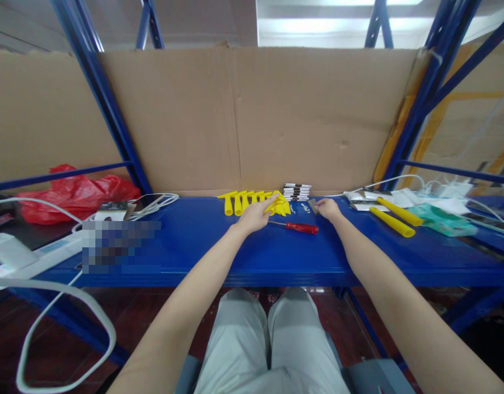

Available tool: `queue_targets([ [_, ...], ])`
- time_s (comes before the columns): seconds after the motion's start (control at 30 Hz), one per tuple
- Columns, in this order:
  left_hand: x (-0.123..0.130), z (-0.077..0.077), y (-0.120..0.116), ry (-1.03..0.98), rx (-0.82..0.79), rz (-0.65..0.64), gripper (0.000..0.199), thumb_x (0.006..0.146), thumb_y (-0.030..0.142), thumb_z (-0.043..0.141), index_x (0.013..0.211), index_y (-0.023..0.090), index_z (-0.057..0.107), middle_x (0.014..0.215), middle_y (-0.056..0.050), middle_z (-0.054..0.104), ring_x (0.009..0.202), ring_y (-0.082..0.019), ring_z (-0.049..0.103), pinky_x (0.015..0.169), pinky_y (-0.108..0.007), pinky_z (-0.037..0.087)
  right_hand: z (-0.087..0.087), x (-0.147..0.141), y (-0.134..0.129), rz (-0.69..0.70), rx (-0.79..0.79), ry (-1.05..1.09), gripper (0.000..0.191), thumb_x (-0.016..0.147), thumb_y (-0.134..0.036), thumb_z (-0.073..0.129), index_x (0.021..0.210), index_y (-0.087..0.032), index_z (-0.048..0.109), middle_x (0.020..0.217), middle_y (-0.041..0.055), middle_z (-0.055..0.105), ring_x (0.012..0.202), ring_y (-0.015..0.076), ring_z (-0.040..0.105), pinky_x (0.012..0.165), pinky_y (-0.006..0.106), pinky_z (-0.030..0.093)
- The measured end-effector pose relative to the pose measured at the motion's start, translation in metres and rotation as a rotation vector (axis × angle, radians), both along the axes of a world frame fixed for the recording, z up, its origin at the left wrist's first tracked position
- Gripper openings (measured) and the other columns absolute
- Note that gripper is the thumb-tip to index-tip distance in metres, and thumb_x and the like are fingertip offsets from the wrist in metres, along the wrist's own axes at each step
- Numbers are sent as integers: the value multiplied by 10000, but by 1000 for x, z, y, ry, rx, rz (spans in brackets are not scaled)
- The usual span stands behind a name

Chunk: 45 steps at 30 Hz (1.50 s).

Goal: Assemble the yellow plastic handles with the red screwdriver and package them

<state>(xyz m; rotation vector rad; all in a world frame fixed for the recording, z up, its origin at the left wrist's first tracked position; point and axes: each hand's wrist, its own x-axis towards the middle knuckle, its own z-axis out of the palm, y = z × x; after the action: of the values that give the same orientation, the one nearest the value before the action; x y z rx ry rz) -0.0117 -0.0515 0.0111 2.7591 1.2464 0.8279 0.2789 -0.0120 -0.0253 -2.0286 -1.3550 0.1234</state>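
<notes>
On the blue shelf [202,241], my left hand [255,215] reaches to a group of yellow pieces [238,203], its fingers together over one of them. My right hand [326,208] is closed on a small, dull flat piece [313,206], too small to name. Between the hands lies a red-handled screwdriver [301,227], its shaft pointing left toward my left hand. Behind it are a stack of white and dark pieces [296,192] and a scatter of small metal parts [305,208].
Two yellow tubes [392,221] lie at the right beside a green plastic packet [444,220] and white packets. A red bag [77,197], cables and a white power strip [42,254] are at the left. Cardboard [268,120] stands behind the shelf between blue posts.
</notes>
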Motion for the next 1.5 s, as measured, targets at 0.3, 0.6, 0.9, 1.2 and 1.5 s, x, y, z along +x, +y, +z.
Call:
queue_targets([
  [0.3,-1,0,-1,6,0,-20,636,865,112,487,1464,289,362,1390,-35,542,1186,-228,586,1030,-382,439,7,-8,-6,36,-97,-170,225,784,-94,561,912,-129,743,976,120,733,949,222,678,790,219,480],
  [0.6,3,0,-7,137,20,-59,603,883,142,498,1440,346,389,1363,-3,570,1193,-216,580,982,-330,463,18,-32,-22,202,226,-399,413,862,-150,438,1237,-96,603,1285,191,575,1130,268,588,948,357,461],
  [0.9,5,0,-10,190,28,-71,621,875,136,494,1453,326,368,1380,-23,554,1193,-211,581,1004,-332,442,23,-81,-28,763,300,-661,571,799,-24,421,1322,-214,550,1362,101,559,1321,232,442,1106,548,239],
  [1.2,8,0,-11,155,1,-53,680,872,149,497,1498,286,270,1396,-41,539,1208,-225,568,1014,-334,436,27,-79,-30,673,282,-573,386,858,-50,380,1107,-147,658,1152,141,686,1105,231,606,1026,427,349],
  [1.5,-3,-1,8,-45,9,129,604,832,109,500,1425,205,435,1368,-77,563,1239,-229,542,1067,-373,404,31,-73,-25,333,281,88,183,893,-159,476,1005,-175,621,799,49,700,690,148,634,667,237,467],
])
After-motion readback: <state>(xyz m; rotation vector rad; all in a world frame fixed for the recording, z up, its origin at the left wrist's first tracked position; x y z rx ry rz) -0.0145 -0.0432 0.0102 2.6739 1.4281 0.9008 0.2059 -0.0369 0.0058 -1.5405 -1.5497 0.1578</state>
